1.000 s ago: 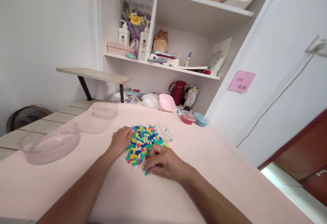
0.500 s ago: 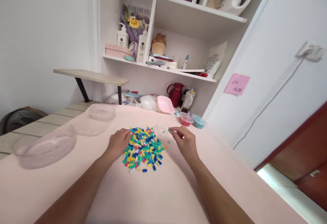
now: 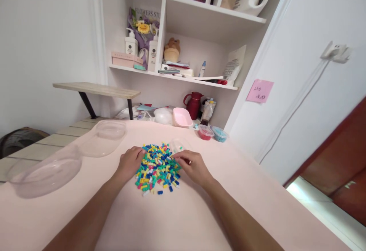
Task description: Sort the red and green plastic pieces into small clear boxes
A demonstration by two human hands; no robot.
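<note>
A heap of small toy building bricks (image 3: 157, 171), mostly green, blue and yellow with some white and red ones, lies spread on the pink tabletop. At its upper left edge rests my left hand (image 3: 131, 162), fingers curled together against the bricks; anything in them is hidden. My right hand (image 3: 193, 164) is at the heap's right side, thumb and forefinger pinched among the bricks, and whatever lies between the tips is too small to make out. Just beyond the right fingers stands a small clear container (image 3: 179, 144) with a few green bricks inside.
Two lidded tubs, one red (image 3: 206, 132) and one blue (image 3: 220, 133), stand at the back right. A pink tray (image 3: 183, 117) and a red jug (image 3: 194, 105) are behind. On the left lie a large clear container (image 3: 47, 172) and another clear one (image 3: 110, 130).
My right hand has moved left from over the clear container to the heap; the green brick that was in its fingertips no longer shows there. My left hand stays at the heap.
</note>
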